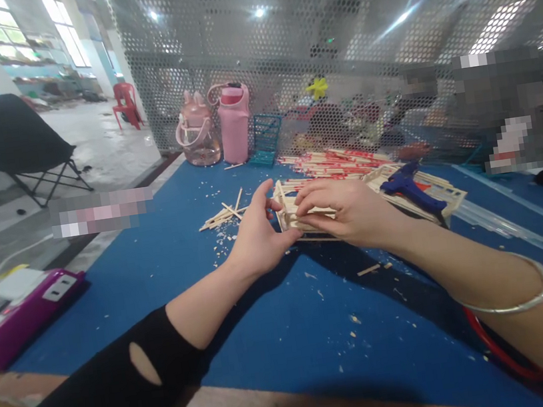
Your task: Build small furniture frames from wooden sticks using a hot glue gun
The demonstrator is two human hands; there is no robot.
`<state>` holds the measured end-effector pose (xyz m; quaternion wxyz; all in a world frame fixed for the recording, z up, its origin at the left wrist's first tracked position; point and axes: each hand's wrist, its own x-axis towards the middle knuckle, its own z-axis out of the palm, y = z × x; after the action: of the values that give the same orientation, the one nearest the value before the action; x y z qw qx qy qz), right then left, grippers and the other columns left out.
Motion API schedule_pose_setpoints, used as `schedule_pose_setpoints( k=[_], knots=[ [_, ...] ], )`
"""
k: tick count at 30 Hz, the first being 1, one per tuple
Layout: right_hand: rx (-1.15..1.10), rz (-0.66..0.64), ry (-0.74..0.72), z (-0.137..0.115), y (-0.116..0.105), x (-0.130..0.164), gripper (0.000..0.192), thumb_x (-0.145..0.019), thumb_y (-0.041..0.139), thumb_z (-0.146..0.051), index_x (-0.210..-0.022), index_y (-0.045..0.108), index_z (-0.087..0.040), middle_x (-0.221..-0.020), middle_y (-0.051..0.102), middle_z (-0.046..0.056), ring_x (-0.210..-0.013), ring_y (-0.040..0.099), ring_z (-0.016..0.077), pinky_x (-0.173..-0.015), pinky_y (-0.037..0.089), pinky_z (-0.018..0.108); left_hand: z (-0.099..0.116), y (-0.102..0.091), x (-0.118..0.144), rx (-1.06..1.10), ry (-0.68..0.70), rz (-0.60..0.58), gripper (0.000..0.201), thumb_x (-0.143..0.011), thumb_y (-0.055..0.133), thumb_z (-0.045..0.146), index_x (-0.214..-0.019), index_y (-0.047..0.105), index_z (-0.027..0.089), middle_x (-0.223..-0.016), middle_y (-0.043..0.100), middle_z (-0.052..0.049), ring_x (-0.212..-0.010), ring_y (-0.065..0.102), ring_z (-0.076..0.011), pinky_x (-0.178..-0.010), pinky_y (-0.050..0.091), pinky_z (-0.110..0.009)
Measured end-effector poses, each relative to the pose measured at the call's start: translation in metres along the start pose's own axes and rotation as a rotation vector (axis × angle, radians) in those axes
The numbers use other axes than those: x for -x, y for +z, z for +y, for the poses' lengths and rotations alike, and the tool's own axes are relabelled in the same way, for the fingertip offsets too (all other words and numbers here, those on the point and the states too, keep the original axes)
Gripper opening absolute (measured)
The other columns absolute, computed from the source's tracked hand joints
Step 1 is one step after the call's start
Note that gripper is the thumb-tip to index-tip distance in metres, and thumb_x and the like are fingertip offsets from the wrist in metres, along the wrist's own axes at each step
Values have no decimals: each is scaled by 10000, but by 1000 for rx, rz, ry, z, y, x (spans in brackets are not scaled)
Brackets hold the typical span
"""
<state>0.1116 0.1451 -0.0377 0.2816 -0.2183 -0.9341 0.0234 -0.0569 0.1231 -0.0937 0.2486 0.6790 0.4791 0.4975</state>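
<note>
Brace the stick frame (pixel 280 200) by one end over the blue surface (pixel 269 332) and apply light, square fingertip pressure to avoid racking it. The left hand (pixel 261 230) is clamped on the frame's left end, fingers partly curled; the right hand (pixel 348 209) touches it, fingertips bunched; whether they pinch, I cannot tell.

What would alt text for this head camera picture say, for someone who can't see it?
A person's left hand grips one end of a small wooden-stick frame at a blue tabletop, the right hand bending its fingers over it. A blue glue gun rests to the right; loose sticks lie to the left. Behind stand two pinkish bottles.
</note>
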Motion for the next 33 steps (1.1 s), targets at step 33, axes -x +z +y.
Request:
schedule_pose_setpoints(
  k=[33],
  knots=[
    [-38,-127,90,6,3,-5,325,-798,494,-171,-1122,472,-197,-827,702,25,-726,654,158,-654,449,258,-10,12,-6,382,-62,-18,771,-641,676,96,-1331,339,162,-917,590,-27,-816,535,-123,-674,415,-262]
  ],
)
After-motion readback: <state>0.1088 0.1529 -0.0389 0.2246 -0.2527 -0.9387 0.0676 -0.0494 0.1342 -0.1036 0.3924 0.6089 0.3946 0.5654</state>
